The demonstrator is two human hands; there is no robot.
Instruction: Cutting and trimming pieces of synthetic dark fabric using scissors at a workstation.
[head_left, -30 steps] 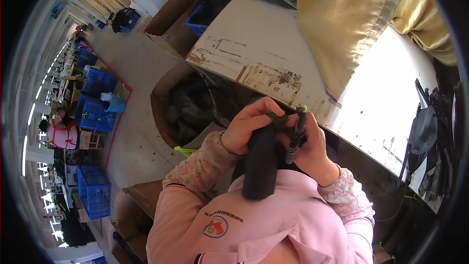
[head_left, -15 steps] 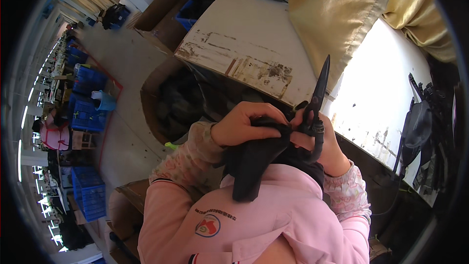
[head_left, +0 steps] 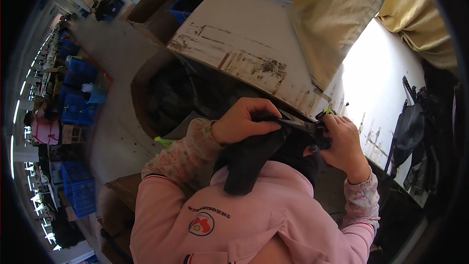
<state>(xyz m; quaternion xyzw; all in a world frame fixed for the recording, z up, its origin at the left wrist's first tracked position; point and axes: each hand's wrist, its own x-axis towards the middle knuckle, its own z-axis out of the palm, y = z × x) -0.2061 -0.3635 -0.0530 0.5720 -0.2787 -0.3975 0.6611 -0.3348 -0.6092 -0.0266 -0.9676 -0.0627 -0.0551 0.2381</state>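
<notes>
Here the left hand [head_left: 243, 121] pinches the top of a dark fabric piece [head_left: 249, 159] at the centre of the frame, its grip closed on the cloth, which hangs down from the fingers against the pink jacket [head_left: 254, 210]. The right hand [head_left: 344, 142], right of centre, is wrapped around the handles of black scissors [head_left: 305, 126]; its grip is closed on them, and the blades point left across the gap, with their tips reaching the fabric just under the left thumb. Whether the blades are parted or closed on the cloth cannot be told, since the dark metal merges with the dark fabric.

Judging by this, the trimming of this piece is under way rather than finished: the scissors are at the held edge, and no cut-off scrap shows. How much of the edge remains to trim is hidden by the fingers.

Above the hands, the white, scuffed desk [head_left: 254, 34] runs from the upper centre to the right, with yellow cloth [head_left: 337, 14] draped over it. A cardboard box [head_left: 161, 93] of dark pieces sits left of centre, and dark items [head_left: 415, 132] lie at the right edge.
</notes>
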